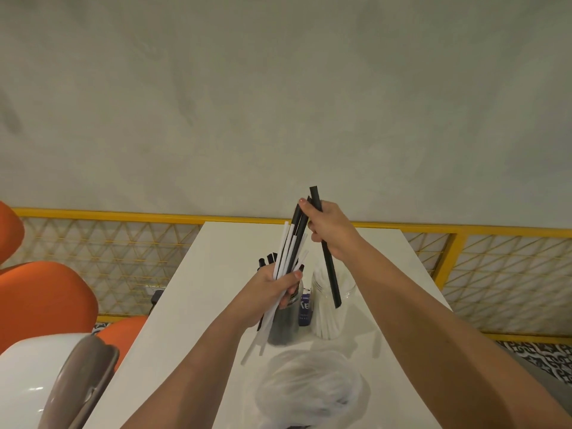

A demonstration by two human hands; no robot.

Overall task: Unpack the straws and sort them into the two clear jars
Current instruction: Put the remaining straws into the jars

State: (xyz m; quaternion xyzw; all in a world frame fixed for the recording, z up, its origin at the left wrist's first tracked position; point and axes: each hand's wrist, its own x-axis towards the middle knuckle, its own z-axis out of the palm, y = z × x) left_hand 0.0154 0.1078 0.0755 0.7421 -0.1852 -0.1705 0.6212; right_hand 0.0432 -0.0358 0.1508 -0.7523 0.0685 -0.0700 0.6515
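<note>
My left hand (280, 286) grips a mixed bundle of white and black straws (289, 249), held upright over the table. My right hand (328, 227) holds a long black straw (329, 274) and pinches the top of another black straw in the bundle. Behind my left hand stands a clear jar of black straws (283, 328). To its right stands a clear jar of white straws (328, 317). A crumpled clear plastic bag (312, 388) lies on the white table (192, 305) near me.
A small blue-labelled item (305, 308) stands between the two jars. Orange chairs (40, 298) and a white chair (31, 385) sit at the left. A yellow-framed lattice railing (495, 274) runs behind the table, below a grey wall.
</note>
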